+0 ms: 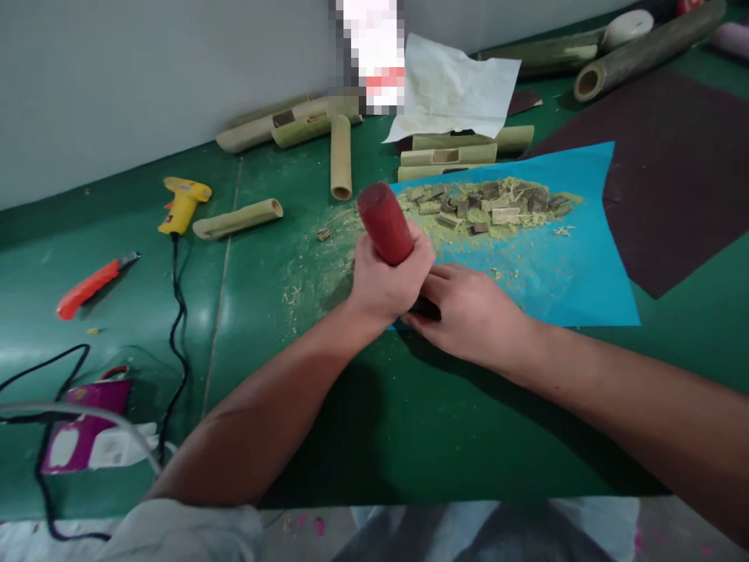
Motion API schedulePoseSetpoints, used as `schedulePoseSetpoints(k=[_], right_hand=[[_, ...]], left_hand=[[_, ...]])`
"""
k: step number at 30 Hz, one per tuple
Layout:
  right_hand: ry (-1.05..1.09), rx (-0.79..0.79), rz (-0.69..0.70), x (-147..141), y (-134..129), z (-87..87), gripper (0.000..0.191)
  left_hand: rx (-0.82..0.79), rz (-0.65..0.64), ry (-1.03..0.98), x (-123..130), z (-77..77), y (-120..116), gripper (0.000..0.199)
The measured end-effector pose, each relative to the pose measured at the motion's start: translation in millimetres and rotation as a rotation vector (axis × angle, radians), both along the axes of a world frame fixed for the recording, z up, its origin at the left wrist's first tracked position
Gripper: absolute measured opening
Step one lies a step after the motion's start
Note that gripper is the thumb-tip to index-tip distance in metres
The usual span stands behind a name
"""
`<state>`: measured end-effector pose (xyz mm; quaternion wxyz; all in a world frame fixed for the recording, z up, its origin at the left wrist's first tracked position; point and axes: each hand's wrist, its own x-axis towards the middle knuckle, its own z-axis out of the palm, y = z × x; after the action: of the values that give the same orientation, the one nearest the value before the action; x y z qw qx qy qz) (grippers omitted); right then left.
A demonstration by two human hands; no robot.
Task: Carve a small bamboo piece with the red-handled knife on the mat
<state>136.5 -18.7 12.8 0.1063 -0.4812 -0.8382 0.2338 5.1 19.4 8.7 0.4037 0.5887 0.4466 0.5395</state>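
My left hand [389, 273] is wrapped round a thick red handle [385, 224] that points up and slightly left; the lower end of the tool is hidden below the fist. Touching or nearly touching it on the right, my right hand [468, 308] is closed round a dark piece [427, 308], mostly covered by the fingers. Both hands are over the near left edge of a blue sheet [562, 289]. Beyond them on the sheet lies a heap of bamboo chips and shavings [491, 209].
On the green table [339, 437] are a yellow glue gun [184, 204] with a black cord, a red-handled cutter [87, 290] and a bamboo piece [239, 218]. Bamboo tubes [340, 156] and white paper [456, 90] lie at the back, a dark sheet [661, 172] at right.
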Motion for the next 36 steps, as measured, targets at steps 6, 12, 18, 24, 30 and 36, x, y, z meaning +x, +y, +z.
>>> schedulePoseSetpoints(k=[6,12,18,24,30,36], right_hand=[[-0.056,0.027,-0.026,7,8,0.1,0.014],[-0.085,0.048,-0.002,6,6,-3.5,0.018],[-0.053,0.076,-0.005,6,7,-4.7,0.015],[-0.034,0.076,-0.001,7,7,-4.0,0.014],[0.003,0.051,-0.004,6,5,-3.7,0.012],[-0.015,0.029,0.019,6,6,-0.5,0.014]], left_hand=[[-0.099,0.1,-0.128,0,3.3,1,0.036],[0.076,0.065,-0.075,2,-4.7,3,0.045],[0.127,0.065,-0.01,-1,-8.0,2,0.047],[0.112,0.086,0.014,-1,-7.1,3,0.042],[0.08,0.071,0.034,-1,-6.6,3,0.038],[-0.147,0.058,0.01,-3,1.7,0,0.044]])
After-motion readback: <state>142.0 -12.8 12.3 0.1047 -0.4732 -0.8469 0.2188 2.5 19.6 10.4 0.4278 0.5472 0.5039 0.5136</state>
